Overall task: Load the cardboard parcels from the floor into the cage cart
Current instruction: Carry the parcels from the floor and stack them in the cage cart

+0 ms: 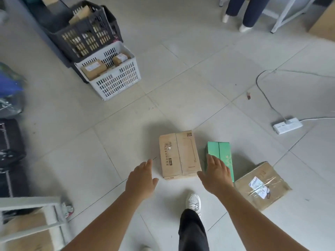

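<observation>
Cardboard parcels point(179, 154) — pale tiled floor point(181, 78).

Three parcels point(179, 154) on the floor, two crates point(116, 78), one power strip point(287, 125), two hands point(141, 180).

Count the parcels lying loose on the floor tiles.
3, between the hands and to the right: a brown carton, a green box beside it, and a taped brown parcel furthest right. Others sit in baskets.
</observation>
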{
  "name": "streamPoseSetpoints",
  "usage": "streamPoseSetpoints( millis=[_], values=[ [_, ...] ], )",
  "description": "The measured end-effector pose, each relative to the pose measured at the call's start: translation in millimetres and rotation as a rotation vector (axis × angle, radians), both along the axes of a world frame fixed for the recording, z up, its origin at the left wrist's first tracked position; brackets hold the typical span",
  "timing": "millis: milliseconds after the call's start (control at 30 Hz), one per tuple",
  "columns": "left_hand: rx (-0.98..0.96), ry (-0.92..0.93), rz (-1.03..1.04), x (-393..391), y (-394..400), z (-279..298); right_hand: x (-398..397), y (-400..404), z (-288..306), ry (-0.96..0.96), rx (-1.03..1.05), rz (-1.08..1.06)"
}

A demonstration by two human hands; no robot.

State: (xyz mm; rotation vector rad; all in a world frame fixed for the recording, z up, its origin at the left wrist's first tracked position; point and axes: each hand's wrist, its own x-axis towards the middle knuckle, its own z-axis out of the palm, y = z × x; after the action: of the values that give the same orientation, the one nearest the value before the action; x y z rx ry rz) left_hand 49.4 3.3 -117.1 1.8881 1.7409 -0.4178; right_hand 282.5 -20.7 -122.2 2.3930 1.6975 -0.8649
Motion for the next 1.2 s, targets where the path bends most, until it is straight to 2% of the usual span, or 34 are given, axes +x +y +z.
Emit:
streamPoseSetpoints(
  millis=[333, 700, 833, 1033, 1200],
  values=[
    [-0.098, -0.037, 0.191, 55, 93, -106, 49, 108, -108, 0.093, -0.106, 0.0],
    [-0.235, -0.066, 0.34, 53, 140, -321, 54, 145, -319, 0.136, -0.298, -0.08],
    [-0.272, -0.083, 0.39, 52, 146, -382, 55, 150, -382, 0.147, -0.333, -0.114],
    [-0.277, -0.203, 0.59, 47, 149, -440, 53, 152, -448, 0.224, -0.329, -0.223],
    [-0.25, -0.324, 0.733, 44, 143, -451, 53, 149, -459, 0.274, -0.257, -0.344]
  ],
)
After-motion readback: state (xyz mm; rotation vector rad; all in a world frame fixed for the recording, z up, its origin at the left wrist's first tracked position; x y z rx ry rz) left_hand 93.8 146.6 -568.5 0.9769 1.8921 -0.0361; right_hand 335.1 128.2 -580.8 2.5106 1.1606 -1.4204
